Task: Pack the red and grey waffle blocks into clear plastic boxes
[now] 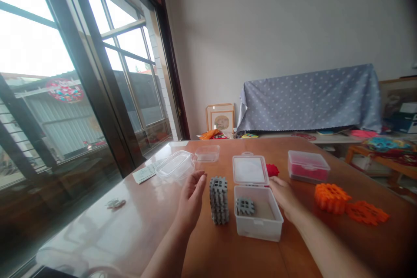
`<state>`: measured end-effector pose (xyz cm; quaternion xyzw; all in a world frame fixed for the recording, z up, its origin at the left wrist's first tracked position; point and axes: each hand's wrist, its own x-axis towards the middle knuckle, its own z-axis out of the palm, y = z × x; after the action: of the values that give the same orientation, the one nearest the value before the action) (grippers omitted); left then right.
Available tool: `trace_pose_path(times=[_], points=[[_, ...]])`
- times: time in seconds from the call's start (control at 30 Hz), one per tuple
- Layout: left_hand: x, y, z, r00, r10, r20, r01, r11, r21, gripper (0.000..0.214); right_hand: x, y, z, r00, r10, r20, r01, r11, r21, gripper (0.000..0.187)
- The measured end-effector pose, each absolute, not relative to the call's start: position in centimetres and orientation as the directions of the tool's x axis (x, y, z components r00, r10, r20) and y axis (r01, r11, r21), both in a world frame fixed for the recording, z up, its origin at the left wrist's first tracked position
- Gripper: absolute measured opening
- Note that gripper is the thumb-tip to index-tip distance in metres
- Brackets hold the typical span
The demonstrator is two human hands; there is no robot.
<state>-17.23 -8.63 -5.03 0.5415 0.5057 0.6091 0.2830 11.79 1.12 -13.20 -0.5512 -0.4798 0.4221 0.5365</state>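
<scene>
My left hand (191, 197) is open, fingers stretched out, just left of a stack of grey notched tiles (219, 200) that stands on the wooden table (137, 221). It is close to the stack without touching it. My right hand (284, 194) rests against the right wall of a clear plastic box (260, 222) whose hinged lid (249, 169) stands open behind it. Its fingers are partly hidden by the box. One grey tile (244, 206) lies inside the box.
A clear empty tub (175, 166) and a loose lid (207, 153) sit at the left back. A closed box of pink pieces (308, 166), a red piece (272, 170) and orange tile piles (331, 197) lie to the right. A window runs along the left.
</scene>
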Motion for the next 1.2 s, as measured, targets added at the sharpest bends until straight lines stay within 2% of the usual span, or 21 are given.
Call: trace_pose_path(times=[0.1, 0.2, 0.3, 0.57, 0.83, 1.0, 1.1, 1.2], points=[[-18.3, -9.2, -2.0, -0.005, 0.923, 0.386, 0.385, -0.354, 0.852, 0.042, 11.7, 1.4, -13.7, 0.185, 0.982, 0.047, 0.080, 0.033, -0.996, 0.028], [-19.4, -9.3, 0.9, 0.281, 0.894, 0.348, 0.575, -0.447, 0.685, 0.045, 11.9, 1.9, -14.2, 0.177, 0.984, 0.015, 0.032, 0.009, -0.999, 0.029], [-19.6, -8.8, 3.0, 0.421, 0.870, 0.255, 0.667, -0.488, 0.562, 0.054, 12.1, 2.4, -14.5, 0.176, 0.984, 0.020, 0.023, 0.016, -1.000, 0.030], [-17.7, -7.0, 4.9, 0.529, 0.841, 0.115, 0.749, -0.526, 0.402, 0.061, 12.1, 2.3, -14.4, 0.191, 0.981, 0.038, 0.022, 0.034, -0.999, 0.032], [-17.2, -6.3, 4.6, 0.563, 0.819, 0.109, 0.729, -0.554, 0.402, 0.051, 12.3, 2.7, -14.7, 0.198, 0.979, 0.057, 0.053, 0.047, -0.998, 0.033], [-17.0, -6.5, 5.1, 0.548, 0.816, 0.185, 0.716, -0.572, 0.401, 0.048, 12.4, 2.6, -14.3, 0.212, 0.977, 0.032, 0.075, 0.017, -0.997, 0.032], [-15.6, -6.8, 5.9, 0.562, 0.785, 0.259, 0.712, -0.619, 0.331, 0.047, 12.4, 2.6, -13.9, 0.215, 0.977, 0.015, 0.063, 0.002, -0.998, 0.031], [-13.0, -7.2, 6.3, 0.639, 0.722, 0.265, 0.680, -0.692, 0.243, 0.046, 12.4, 2.5, -13.7, 0.225, 0.974, 0.009, 0.055, -0.003, -0.998, 0.030]])
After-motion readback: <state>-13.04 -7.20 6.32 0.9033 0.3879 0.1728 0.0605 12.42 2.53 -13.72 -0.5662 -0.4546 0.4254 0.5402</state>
